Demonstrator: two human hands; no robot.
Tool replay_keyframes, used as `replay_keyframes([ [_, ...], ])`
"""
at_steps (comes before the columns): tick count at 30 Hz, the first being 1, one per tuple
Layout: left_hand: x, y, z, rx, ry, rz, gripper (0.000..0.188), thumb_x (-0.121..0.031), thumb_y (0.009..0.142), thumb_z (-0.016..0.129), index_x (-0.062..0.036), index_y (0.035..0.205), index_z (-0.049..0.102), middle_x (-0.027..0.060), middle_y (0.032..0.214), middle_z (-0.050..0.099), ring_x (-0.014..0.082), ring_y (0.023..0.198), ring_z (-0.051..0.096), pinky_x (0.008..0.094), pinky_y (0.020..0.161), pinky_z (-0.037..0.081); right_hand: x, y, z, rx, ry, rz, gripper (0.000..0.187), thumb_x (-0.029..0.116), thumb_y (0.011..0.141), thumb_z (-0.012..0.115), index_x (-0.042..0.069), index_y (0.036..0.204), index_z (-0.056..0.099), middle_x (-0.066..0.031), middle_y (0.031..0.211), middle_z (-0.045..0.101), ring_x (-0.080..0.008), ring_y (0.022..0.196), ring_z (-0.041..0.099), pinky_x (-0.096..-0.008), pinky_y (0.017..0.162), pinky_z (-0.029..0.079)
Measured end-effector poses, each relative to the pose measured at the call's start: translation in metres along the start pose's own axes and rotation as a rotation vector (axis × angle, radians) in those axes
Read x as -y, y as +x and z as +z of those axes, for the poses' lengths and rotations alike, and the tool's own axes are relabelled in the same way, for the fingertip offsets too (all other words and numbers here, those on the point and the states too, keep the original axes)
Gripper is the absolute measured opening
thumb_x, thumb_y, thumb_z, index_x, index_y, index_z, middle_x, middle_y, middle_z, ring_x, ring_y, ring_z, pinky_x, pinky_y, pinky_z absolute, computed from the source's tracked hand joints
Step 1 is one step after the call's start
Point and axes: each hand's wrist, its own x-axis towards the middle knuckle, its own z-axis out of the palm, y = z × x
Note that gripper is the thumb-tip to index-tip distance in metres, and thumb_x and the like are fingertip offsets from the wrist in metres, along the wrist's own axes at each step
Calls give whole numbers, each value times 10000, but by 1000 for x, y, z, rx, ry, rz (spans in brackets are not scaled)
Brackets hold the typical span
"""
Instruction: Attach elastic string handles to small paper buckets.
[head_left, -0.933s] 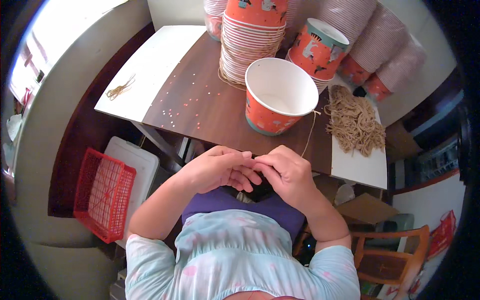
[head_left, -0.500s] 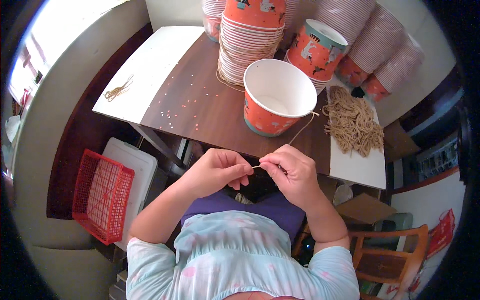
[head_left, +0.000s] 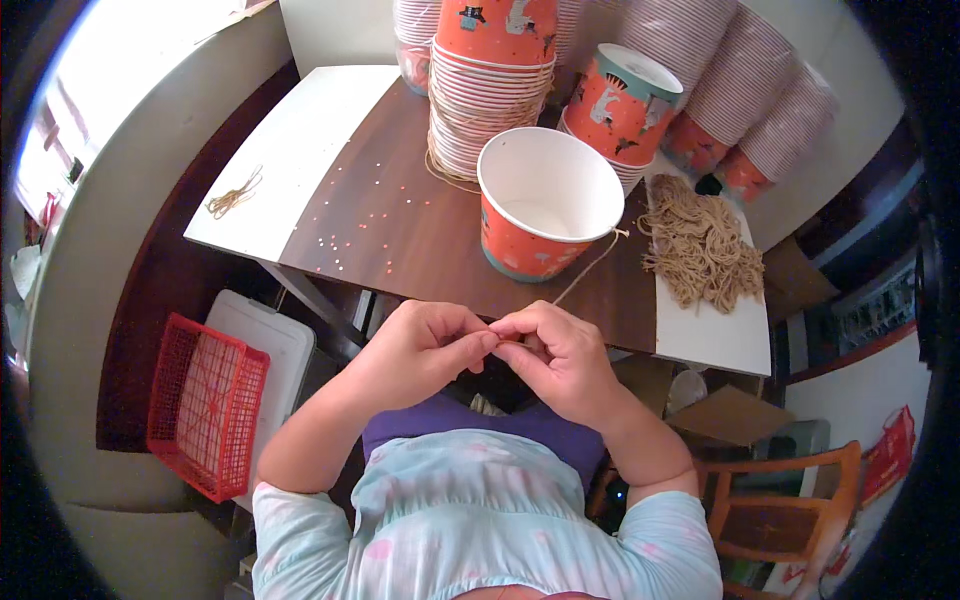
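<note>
An orange paper bucket [head_left: 535,250] with a white inside and teal base stands open near the front edge of the table. From a knot at its right rim, a thin tan cord [head_left: 590,268] runs down to my right hand [head_left: 562,362], which is closed in a pinch on it. My left hand [head_left: 425,345] is also pinching, its fingertips meeting the right ones on the cord's end. The fingers mostly hide that end. Both hands are just in front of the table edge, above my lap.
A pile of tan cords [head_left: 705,245] lies on the table's right; a few strands [head_left: 235,193] lie at the left. Behind stand stacked buckets [head_left: 490,110], an upside-down bucket [head_left: 620,105] and bagged stacks [head_left: 735,80]. Small dots [head_left: 362,225] are scattered on the tabletop. A red basket [head_left: 210,400] is lower left.
My right hand has moved left, so the fingertips of both hands now meet. The short length of cord between them no longer shows. The view has shifted slightly.
</note>
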Motion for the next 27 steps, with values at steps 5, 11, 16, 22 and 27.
replay_keyframes([
  [5, 1, 5, -2, 12, -45, -34, 222, -191, 911, 569, 8, 865, 656, 9, 703, 624, 50, 616, 534, 208, 554, 439, -8, 3, 2, -169, -219, -344, 134, 3, 775, 660, 31, 883, 586, -118, 783, 566, -279, 687, 587, -345, 608, 481],
  [11, 4, 8, -1, 29, -100, -52, 228, -192, 906, 569, 16, 866, 654, 17, 717, 624, 57, 630, 544, 212, 568, 451, -9, 4, 1, -199, -279, -376, 163, -58, 739, 672, 21, 871, 617, -97, 792, 609, -197, 681, 603, -289, 576, 489],
  [16, 2, 12, 0, -25, -94, -9, 138, -110, 843, 614, 24, 840, 648, -1, 715, 616, 34, 649, 531, 194, 581, 441, -7, 4, -4, -186, -256, -349, 146, -25, 746, 676, 23, 863, 603, -105, 796, 592, -233, 695, 598, -316, 597, 488],
  [22, 4, 14, 2, -95, -81, 44, 103, -78, 795, 642, 26, 797, 644, -14, 707, 602, 24, 646, 512, 194, 574, 436, -3, 7, -9, -170, -210, -302, 134, 2, 751, 678, 26, 849, 591, -115, 806, 578, -264, 720, 596, -336, 633, 493],
  [27, -15, 16, 7, -111, 75, 167, 86, -59, 763, 663, 17, 794, 635, -4, 696, 583, 38, 644, 517, 207, 573, 440, 0, 10, -19, -194, -225, -336, 160, -41, 719, 681, 33, 839, 605, -77, 820, 600, -146, 637, 564, -251, 520, 444],
])
